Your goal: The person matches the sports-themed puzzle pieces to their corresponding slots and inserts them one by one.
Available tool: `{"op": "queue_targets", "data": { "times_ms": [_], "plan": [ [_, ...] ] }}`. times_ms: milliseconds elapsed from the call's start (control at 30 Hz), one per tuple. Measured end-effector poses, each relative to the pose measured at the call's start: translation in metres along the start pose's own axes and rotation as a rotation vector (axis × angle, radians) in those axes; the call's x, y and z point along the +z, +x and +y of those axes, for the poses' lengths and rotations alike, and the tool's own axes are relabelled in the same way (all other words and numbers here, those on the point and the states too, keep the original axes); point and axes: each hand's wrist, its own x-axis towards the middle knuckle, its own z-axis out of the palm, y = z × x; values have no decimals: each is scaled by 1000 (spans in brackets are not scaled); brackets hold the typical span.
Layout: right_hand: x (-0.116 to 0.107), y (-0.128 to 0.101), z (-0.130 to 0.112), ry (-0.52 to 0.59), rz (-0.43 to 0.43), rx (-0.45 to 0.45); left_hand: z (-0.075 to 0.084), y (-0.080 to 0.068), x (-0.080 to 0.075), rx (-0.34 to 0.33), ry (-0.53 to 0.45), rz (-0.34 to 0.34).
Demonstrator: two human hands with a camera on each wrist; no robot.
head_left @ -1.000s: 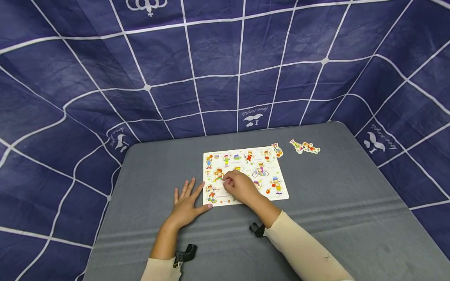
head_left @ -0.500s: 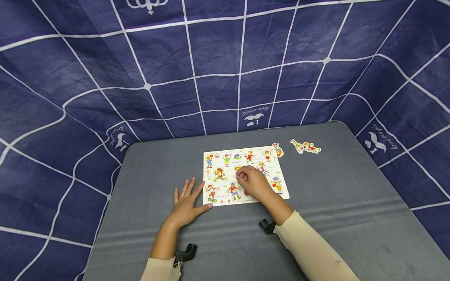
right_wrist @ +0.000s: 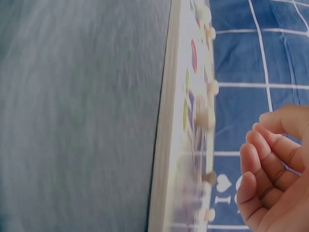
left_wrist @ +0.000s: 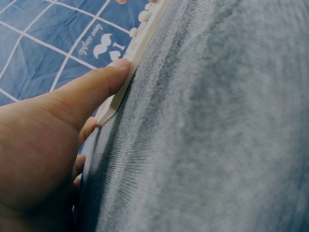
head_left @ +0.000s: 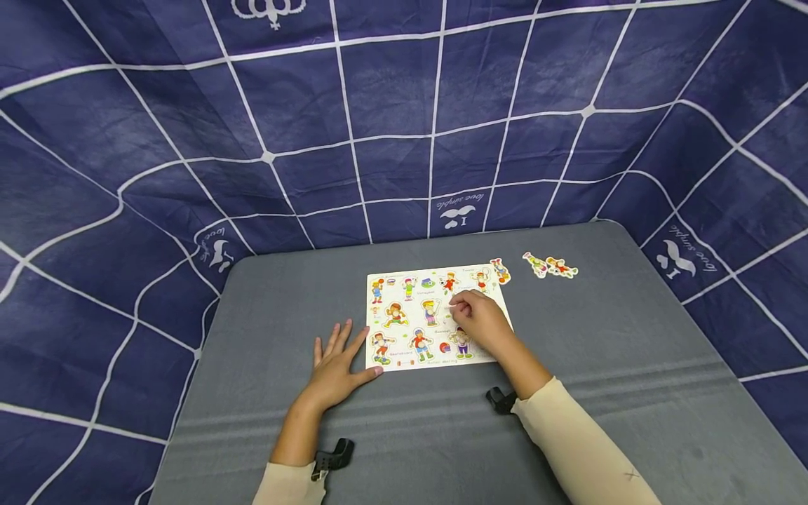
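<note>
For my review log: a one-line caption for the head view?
Left hand steadies puzzle board; right hand pinches a peg.

Bare grey table [head_left: 631,365] is left open to the right and front of the puzzle board [head_left: 404,301], while 3 loose pieces [head_left: 548,266] are found near its far right corner.

Even, soft light fills the head view, with faint shadows under the arms; the backdrop grid [head_left: 404,140] bows strongly toward the edges. Both wrist views are dimmer and blurred, the puzzle board [right_wrist: 186,121] smeared
</note>
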Motion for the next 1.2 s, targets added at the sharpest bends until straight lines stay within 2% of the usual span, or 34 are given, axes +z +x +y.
{"op": "queue_targets", "data": {
  "times_ms": [267, 567, 967, 1200],
  "plan": [
    [-18, 3, 13, 17, 37, -56, 1, 1, -1, -1, 0, -2],
    [-40, 2, 31, -24, 23, -46, 0, 2, 0, -2, 5, -17],
    [-63, 13, 57, -139, 36, -6, 0, 2, 1, 16, -4, 17],
    [-69, 25, 66, -191, 19, -20, -2, -1, 1, -4, -1, -18]
  ]
}}
